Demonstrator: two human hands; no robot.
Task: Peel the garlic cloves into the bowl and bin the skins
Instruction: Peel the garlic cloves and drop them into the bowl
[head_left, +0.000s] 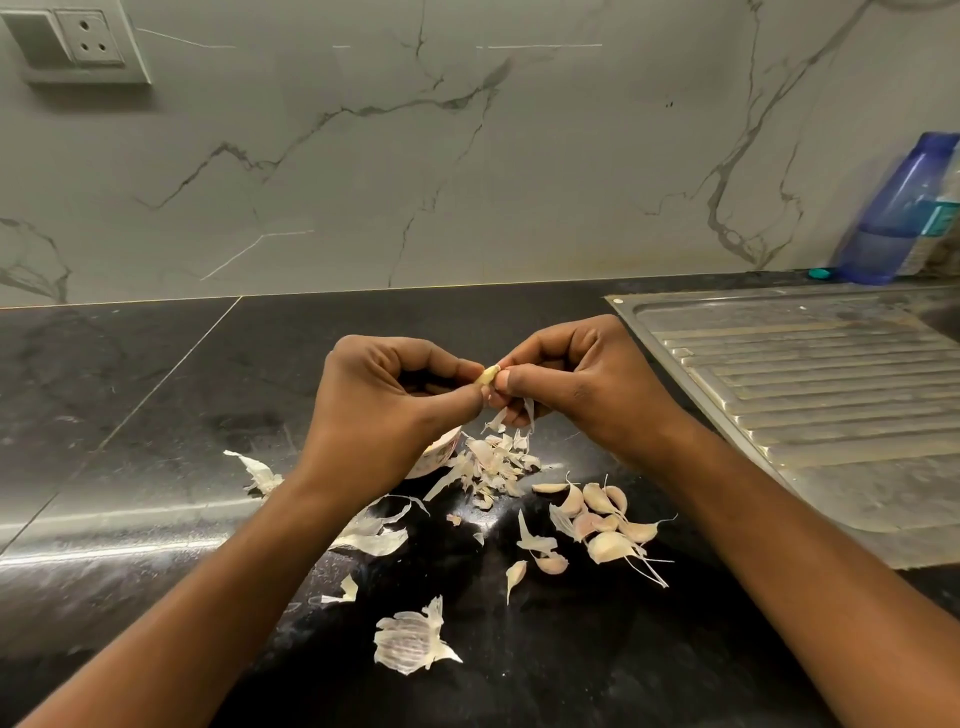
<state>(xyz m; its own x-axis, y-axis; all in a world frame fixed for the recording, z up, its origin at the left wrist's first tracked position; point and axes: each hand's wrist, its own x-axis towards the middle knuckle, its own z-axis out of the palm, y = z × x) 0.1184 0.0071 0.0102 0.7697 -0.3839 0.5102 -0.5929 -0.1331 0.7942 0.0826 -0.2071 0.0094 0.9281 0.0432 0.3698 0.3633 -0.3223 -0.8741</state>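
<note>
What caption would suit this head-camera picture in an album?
Left hand and right hand pinch a garlic clove above loose skins on the black counter.

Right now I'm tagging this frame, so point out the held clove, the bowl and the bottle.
clove (488, 375): head view, its exposed yellow tip.
bowl (437, 457): head view, visible outer wall.
bottle (893, 208): head view, blue body.

A grey-veined marble wall (467, 156) with a socket plate (78, 44) backs the glossy black stone table (130, 389); a ribbed steel drainboard (805, 389) lies right.
</note>
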